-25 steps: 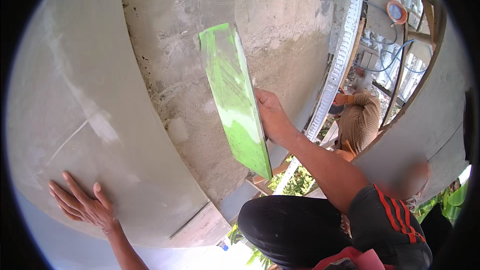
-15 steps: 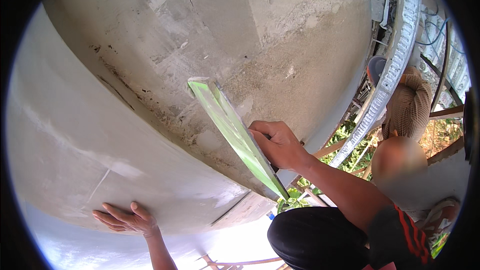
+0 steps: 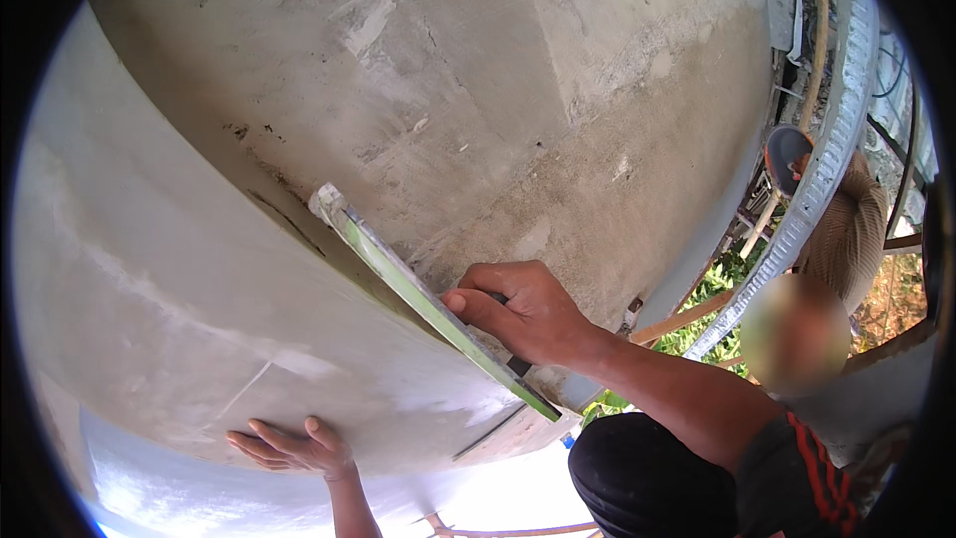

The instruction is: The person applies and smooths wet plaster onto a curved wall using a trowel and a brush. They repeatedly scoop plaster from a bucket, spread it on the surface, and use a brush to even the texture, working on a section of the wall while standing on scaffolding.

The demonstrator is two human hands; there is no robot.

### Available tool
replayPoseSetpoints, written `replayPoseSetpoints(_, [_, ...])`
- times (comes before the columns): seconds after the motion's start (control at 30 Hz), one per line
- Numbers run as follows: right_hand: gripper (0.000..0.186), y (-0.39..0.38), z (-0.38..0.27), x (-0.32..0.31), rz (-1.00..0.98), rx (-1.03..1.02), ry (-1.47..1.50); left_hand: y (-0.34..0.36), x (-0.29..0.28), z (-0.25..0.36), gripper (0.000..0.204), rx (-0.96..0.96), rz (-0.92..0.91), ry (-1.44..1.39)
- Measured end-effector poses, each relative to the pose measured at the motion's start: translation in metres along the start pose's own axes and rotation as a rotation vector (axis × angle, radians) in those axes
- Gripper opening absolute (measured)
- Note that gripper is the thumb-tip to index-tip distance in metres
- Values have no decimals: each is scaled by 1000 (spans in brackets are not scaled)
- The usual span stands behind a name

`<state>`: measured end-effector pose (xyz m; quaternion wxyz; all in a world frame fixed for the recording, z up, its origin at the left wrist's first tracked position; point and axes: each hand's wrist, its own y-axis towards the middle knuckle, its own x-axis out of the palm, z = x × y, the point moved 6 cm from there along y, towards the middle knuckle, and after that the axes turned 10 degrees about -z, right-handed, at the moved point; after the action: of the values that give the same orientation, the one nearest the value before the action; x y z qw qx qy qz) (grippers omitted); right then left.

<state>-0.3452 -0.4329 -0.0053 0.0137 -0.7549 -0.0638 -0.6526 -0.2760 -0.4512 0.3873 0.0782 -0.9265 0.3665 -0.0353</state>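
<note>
My right hand (image 3: 523, 314) is closed round the dark handle of a long plastering float (image 3: 428, 309) with a green face and a pale, plaster-smeared far end. The float lies aslant along the edge of a smooth grey plaster band (image 3: 199, 269), its face turned toward the band. Whether its whole length touches cannot be told. Above it curves a rougher, patchy plaster surface (image 3: 448, 60) with a dark, crumbly groove at the joint. At lower left, my left hand (image 3: 299, 446) holds nothing; its fingers are stretched out against the lower part of the smooth band.
Another person (image 3: 841, 229) works at the right, beside a round dark tool with an orange rim (image 3: 787, 151). A curved, ribbed metal strip (image 3: 836, 139) runs between us. Wooden poles (image 3: 682, 319) and plants show below. My black-clad knee (image 3: 647, 478) is at the lower edge.
The float has moved left and down from the rough surface to the smooth band's edge, and its green face now shows narrower. My left hand stays on the band. The view has shifted slightly.
</note>
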Motion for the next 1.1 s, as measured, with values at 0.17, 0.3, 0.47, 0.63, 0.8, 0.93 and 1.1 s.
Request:
replayPoseSetpoints(0.17, [44,12,-14,4,-14,-22,-59,1,-3,3,80,9,-4,-23])
replayPoseSetpoints(0.3, [57,16,-21,6,-4,-127,-152,3,-5,6,80,10,-9,-30])
replayPoseSetpoints(0.47, [49,-18,19,3,-105,66,-275,4,-4,7,79,10,-11,-10])
replayPoseSetpoints(0.63, [51,-9,-9,-12,-10,3,-223,0,-2,4,80,11,-3,-31])
replayPoseSetpoints(0.8, [54,32,-49,-30,-77,7,-352,2,-4,6,80,8,0,-44])
replayPoseSetpoints(0.93, [59,29,-44,-25,-111,-42,-386,6,-8,9,79,14,-3,-50])
replayPoseSetpoints(1.1, [64,-15,1,-22,-177,99,-388,4,-4,5,79,10,3,-31])
